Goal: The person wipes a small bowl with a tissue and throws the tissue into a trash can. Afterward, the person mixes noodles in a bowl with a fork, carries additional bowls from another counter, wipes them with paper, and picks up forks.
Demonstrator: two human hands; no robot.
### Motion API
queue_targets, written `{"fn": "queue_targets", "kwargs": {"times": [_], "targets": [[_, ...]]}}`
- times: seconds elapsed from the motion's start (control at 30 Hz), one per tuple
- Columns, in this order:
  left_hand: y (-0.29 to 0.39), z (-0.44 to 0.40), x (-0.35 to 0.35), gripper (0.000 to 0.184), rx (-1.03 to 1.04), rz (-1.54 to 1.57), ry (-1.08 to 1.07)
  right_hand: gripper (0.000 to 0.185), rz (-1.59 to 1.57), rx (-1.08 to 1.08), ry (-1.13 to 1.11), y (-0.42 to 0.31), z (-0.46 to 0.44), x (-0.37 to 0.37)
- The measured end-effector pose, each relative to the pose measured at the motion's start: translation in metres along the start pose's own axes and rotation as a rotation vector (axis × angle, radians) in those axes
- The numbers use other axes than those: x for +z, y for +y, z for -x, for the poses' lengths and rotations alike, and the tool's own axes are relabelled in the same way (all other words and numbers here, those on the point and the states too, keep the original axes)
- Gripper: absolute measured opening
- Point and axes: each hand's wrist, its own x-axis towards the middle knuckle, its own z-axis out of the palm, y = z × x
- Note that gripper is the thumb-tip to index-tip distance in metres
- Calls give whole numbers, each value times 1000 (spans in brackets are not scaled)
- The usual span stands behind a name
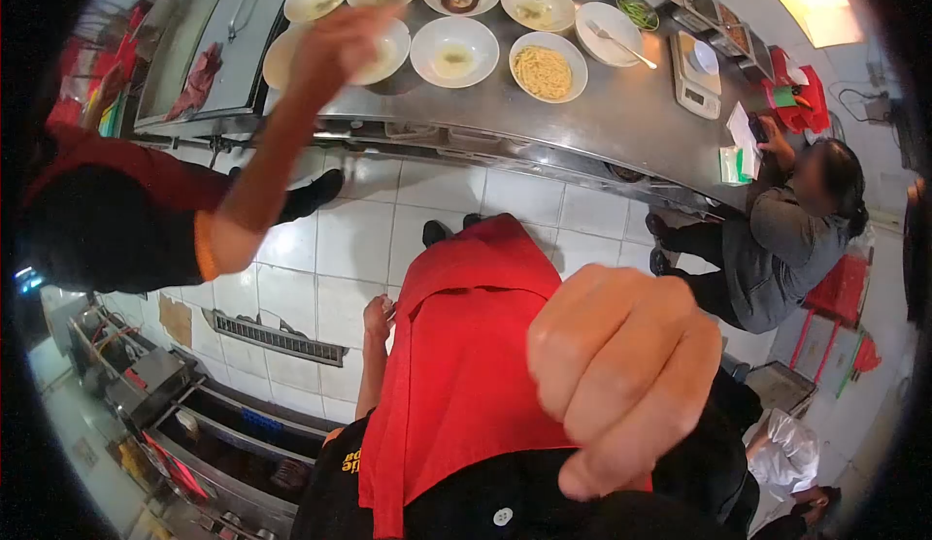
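Note:
Close to the camera, my right hand (626,375) is raised in front of the red apron (476,346), its fingers curled into a fist. Nothing sticks out of it. Lower down, at the apron's left side, hangs my left hand (377,317). Its fingers look bent, with a small pale bit at their tips that is too small to name. Neither hand touches the steel counter (592,132) ahead. On that counter stand several white bowls with a little pale liquid, a bowl of noodles (542,72) and a bowl with a fork (621,42).
From the left, a co-worker's blurred arm (282,162) reaches over the bowls. At the right, a person in grey (786,239) crouches by the counter, near a kitchen scale (696,79). Fryers (223,433) stand behind on the left. A floor drain (277,336) crosses the tiles.

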Motion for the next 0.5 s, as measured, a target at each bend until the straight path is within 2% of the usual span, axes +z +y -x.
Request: {"fn": "queue_targets", "kwargs": {"times": [0.03, 0.1, 0.13, 0.17, 0.2, 0.23, 0.27, 0.3, 0.33, 0.37, 0.4, 0.47, 0.5], "targets": [[-84, 81, 7, 25, -256, 204, 84, 15, 123, -16, -6, -2, 5, -5], [-225, 239, 29, 23, -758, 535, 183, 21, 378, 129, -164, -12, 6, -44], [-234, 250, 35, 22, -820, 533, 129, 18, 679, 179, 37, -8, 21, -52], [-239, 258, 39, 22, -869, 542, 157, 17, 1083, 421, 88, -17, 22, -71], [-259, 252, 54, 30, -905, 665, 422, 14, 1259, 631, 247, -7, 30, -103], [-226, 242, 45, 37, -1080, 1005, 548, 18, 1466, 758, 227, 5, 35, -142], [-273, 263, 79, 34, -545, 671, 510, 21, 1521, 816, 171, 13, 64, -215], [-254, 246, 83, 28, -672, 567, 688, 26, 1585, 749, 47, 27, 101, -313], [-234, 231, 82, 22, -749, 570, 751, 30, 1713, 776, -16, 38, 118, -370], [-217, 220, 74, 18, -817, 578, 763, 32, 2036, 766, -287, 41, 128, -413], [-195, 217, 68, 18, -804, 598, 841, 30, 2192, 800, -351, 46, 126, -435], [-153, 197, 69, 17, -954, 941, 980, 34, 2243, 894, -317, 55, 131, -467], [-145, 189, 80, 17, -939, 955, 995, 34, 2243, 865, -323, 58, 131, -479]]}}
